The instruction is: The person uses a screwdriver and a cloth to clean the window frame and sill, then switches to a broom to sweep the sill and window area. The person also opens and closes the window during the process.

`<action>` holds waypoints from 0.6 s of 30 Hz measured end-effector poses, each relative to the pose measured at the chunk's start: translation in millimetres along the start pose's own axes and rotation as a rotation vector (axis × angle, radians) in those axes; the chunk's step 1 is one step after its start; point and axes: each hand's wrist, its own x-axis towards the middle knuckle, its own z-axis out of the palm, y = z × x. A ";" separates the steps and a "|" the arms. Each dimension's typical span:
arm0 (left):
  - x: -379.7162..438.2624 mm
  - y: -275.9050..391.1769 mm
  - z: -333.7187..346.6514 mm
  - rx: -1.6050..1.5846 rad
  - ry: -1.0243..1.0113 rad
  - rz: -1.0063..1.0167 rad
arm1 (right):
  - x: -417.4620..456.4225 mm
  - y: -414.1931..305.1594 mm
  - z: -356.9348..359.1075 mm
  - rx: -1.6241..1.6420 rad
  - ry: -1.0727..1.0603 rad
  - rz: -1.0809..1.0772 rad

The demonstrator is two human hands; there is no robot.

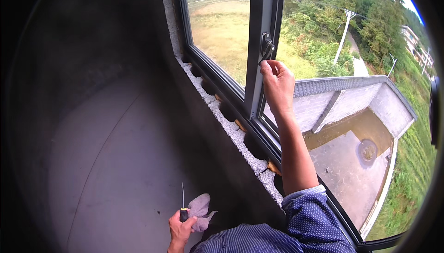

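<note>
My right hand [280,86] is raised to the window, thumb and fingers pinching the lower end of a black window handle [267,46]. That handle is screwed to the grey upright frame member [257,65] between two panes. Low in the view, my left hand [179,232] holds a screwdriver [183,214] with a black and yellow grip, its thin shaft pointing up and away from me. In the same hand is a bunched pinkish-grey cloth or glove [200,211]; which of the two I cannot tell.
Rough hollow blocks [222,114] form the sill, with bits of orange foam [240,125] under the dark frame. A smooth grey floor [114,169] lies to the left. Outside, far below, are a walled concrete yard [343,159], a utility pole [342,37] and trees.
</note>
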 end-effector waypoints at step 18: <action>175.5 42.2 -33.3 0.180 -0.488 0.010 | 4.4 -12.0 27.6 -0.026 0.099 0.072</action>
